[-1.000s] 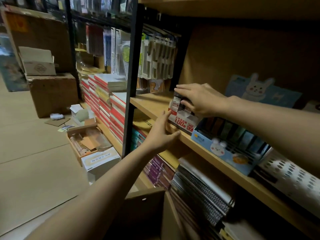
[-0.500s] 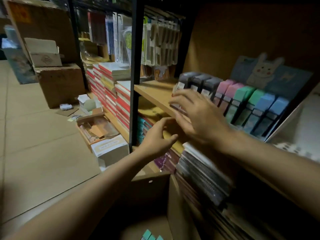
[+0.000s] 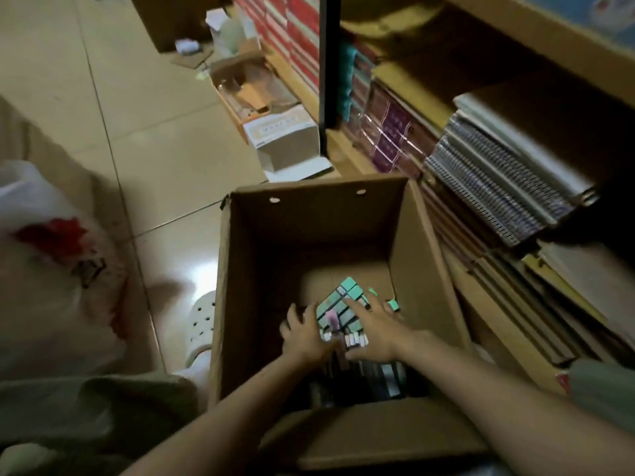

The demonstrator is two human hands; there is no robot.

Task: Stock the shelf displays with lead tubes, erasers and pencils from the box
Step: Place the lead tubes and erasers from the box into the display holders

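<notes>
An open cardboard box [image 3: 309,231] stands on the floor below me. At its bottom lies a bundle of mint-green packs [image 3: 338,309], with dark packs [image 3: 381,374] nearer to me. Both my hands are down in the box. My left hand [image 3: 302,334] curls its fingers round the left edge of the green bundle. My right hand [image 3: 376,333] lies on top of the bundle with its fingers spread. The wooden shelf board [image 3: 522,42] is at the upper right, and its displays are out of view.
Spiral notebooks [image 3: 498,187] and stacked books fill the lower shelf just right of the box. A black upright post [image 3: 328,63] stands behind it. On the tiled floor are a small white box [image 3: 285,135], an open tray carton [image 3: 247,87] and a white plastic bag [image 3: 51,269].
My view has swung down from the shelf to the box. Both hands have left the shelf display and dropped into the box onto the green packs.
</notes>
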